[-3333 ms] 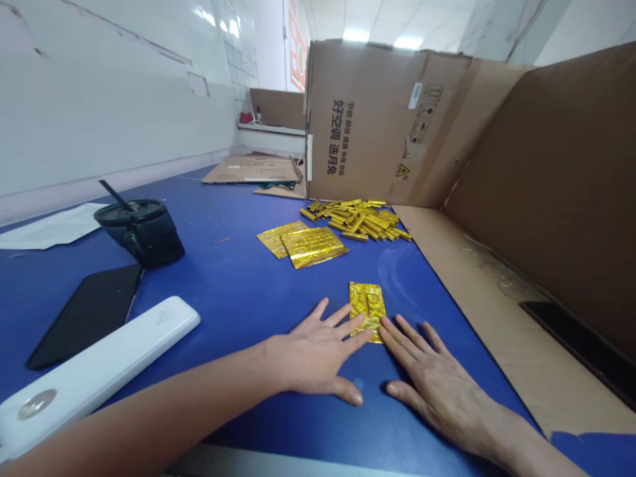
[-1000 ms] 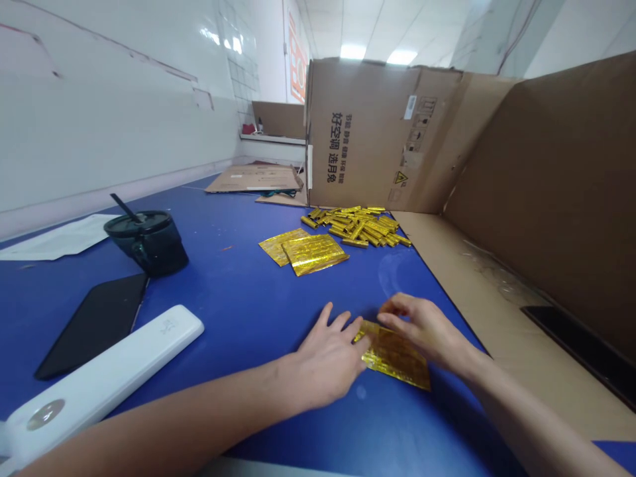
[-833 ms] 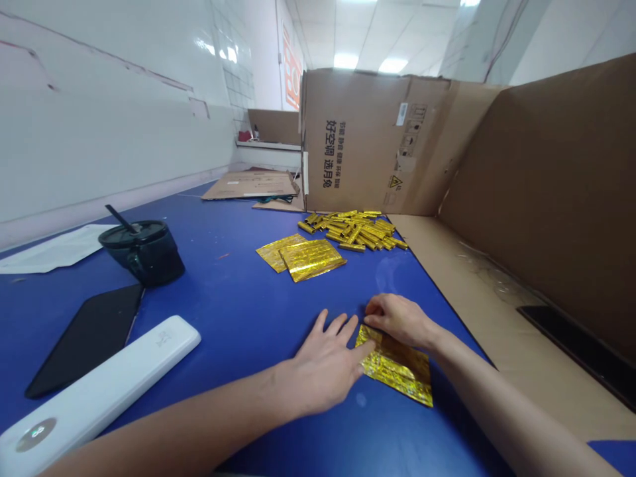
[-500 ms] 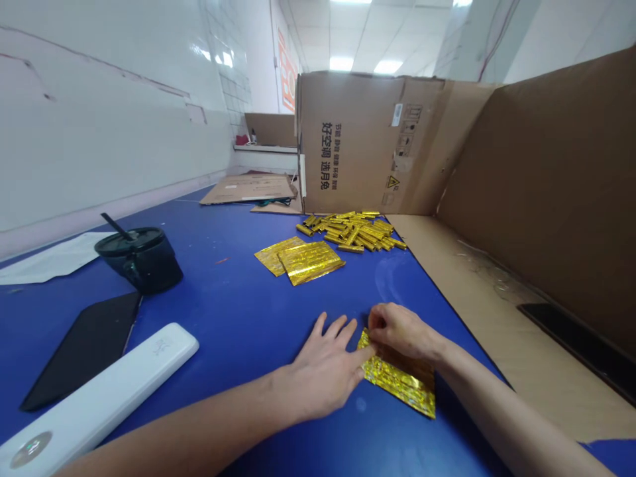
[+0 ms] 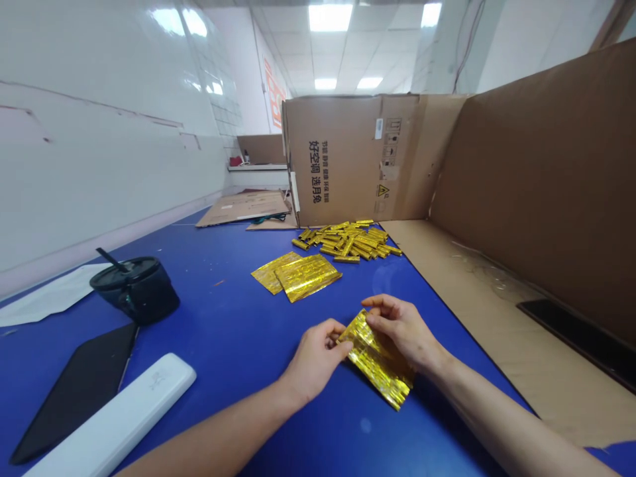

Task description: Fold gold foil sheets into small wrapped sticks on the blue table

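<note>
Left grip (image 5: 314,358) has curled from splayed to pinching the gold sheet (image 5: 378,366).
Right grip (image 5: 408,336) pinches its far edge; the sheet slants between both grips, loose gold sheets (image 5: 308,275) and gold rolls (image 5: 365,244) beyond them.

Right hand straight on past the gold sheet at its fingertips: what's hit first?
Probably the nearer of the two overlapping gold sheets, ahead-left of the right hand; depth is unclear from one view.
</note>
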Demonstrator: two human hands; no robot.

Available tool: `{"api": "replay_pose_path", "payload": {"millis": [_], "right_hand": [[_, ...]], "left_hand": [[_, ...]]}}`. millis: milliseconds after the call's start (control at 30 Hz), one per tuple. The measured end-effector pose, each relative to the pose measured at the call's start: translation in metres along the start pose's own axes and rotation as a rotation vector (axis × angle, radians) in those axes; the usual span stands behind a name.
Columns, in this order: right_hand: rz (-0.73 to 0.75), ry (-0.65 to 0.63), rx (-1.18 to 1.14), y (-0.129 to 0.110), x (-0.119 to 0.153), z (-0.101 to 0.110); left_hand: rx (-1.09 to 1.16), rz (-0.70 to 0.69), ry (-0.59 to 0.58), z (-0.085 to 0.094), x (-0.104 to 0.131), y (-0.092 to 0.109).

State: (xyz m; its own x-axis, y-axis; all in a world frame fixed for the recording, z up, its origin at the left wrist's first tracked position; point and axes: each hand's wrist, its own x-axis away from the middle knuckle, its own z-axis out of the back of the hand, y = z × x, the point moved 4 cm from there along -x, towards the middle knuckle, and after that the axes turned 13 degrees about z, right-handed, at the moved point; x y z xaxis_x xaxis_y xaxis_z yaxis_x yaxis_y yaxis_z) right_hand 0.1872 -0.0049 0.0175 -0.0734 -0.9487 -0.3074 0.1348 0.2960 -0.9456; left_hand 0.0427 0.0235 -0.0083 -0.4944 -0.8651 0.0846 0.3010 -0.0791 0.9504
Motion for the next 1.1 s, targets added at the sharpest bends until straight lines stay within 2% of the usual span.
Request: {"api": "replay_pose_path", "payload": {"millis": [133,333,567,833,933,1100], "right_hand": [[-0.005,-0.023,-0.004,0.000,0.000,-0.001],[-0.021,-0.247,0.083,0.001,0.006,-0.010],[-0.143,-0.210,-0.099,0.004,0.010,-0.014],[-0.185,-0.241,-0.187,0.004,0.009,-0.015],[-0.180,-0.236,-0.186,0.004,0.011,-0.016],[-0.160,-0.286,-0.145,0.004,0.015,-0.023]], "left_hand": [[0.154,0.053,0.004,0.005,-0.006,0.000],[0.090,0.038,-0.036,0.003,-0.004,0.000],[0.178,0.070,-0.078,0.003,-0.002,0.007],[0.248,0.095,-0.120,0.005,-0.001,0.009],[0.209,0.085,-0.135,0.004,-0.001,0.008],[0.096,0.019,-0.072,0.005,-0.002,0.006]]}}
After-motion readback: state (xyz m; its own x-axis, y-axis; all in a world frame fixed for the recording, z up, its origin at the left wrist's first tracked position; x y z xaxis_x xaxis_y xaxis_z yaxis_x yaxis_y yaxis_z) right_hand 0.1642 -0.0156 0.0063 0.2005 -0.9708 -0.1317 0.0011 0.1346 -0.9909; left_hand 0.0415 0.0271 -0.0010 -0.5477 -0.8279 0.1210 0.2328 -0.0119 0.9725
